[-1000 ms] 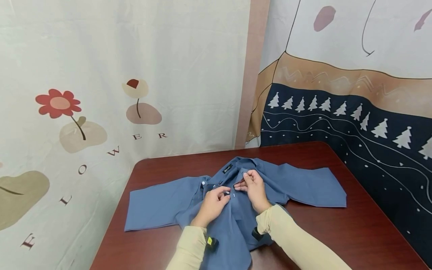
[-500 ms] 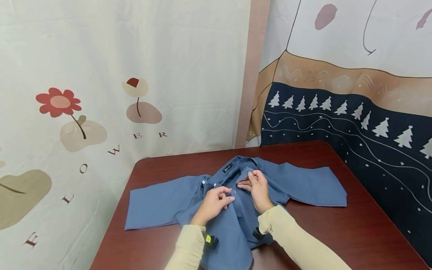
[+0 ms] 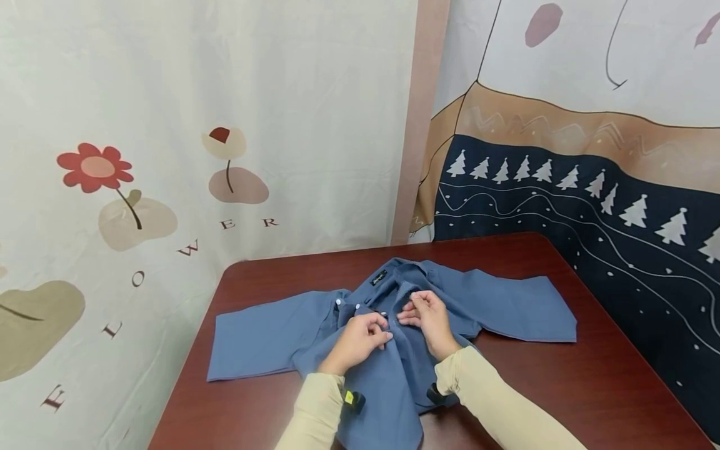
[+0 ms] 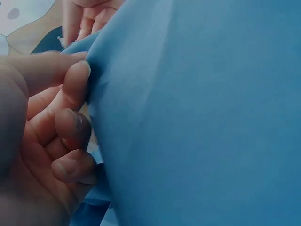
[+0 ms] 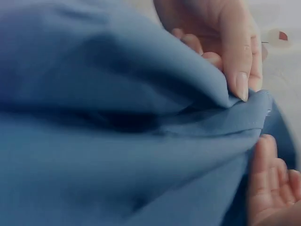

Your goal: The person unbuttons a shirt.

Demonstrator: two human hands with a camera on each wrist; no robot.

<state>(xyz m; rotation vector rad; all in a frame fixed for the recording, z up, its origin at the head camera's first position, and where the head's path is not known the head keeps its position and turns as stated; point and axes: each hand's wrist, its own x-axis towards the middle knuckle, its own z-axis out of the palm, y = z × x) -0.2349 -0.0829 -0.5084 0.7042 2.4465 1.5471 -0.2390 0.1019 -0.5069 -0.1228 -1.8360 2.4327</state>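
Note:
A blue button-up shirt (image 3: 444,337) lies spread with its collar at the far side and its sleeves out to both sides. My left hand (image 3: 357,340) pinches the front edge between thumb and forefinger, as the left wrist view shows. In the head view, my right hand (image 3: 430,319) is just right of it, thumb and forefinger close together by the collar flap. Seen from the right wrist, the fingers of that right hand (image 5: 275,183) touch the folded cloth edge, not visibly gripping it. Small white buttons (image 3: 339,302) show left of the opening.
The shirt lies on a dark red-brown table (image 3: 281,275). A pale curtain (image 3: 326,125) with printed flowers hangs behind, and a dark panel with printed trees (image 3: 562,206) stands to the right. Dark cameras sit on both wrists, the left one (image 3: 353,400) bearing a yellow mark.
My right hand has moved slightly down and right, and the raised front edge near its fingertips has sunk and folded. My left hand has shifted only a little, staying at the front edge.

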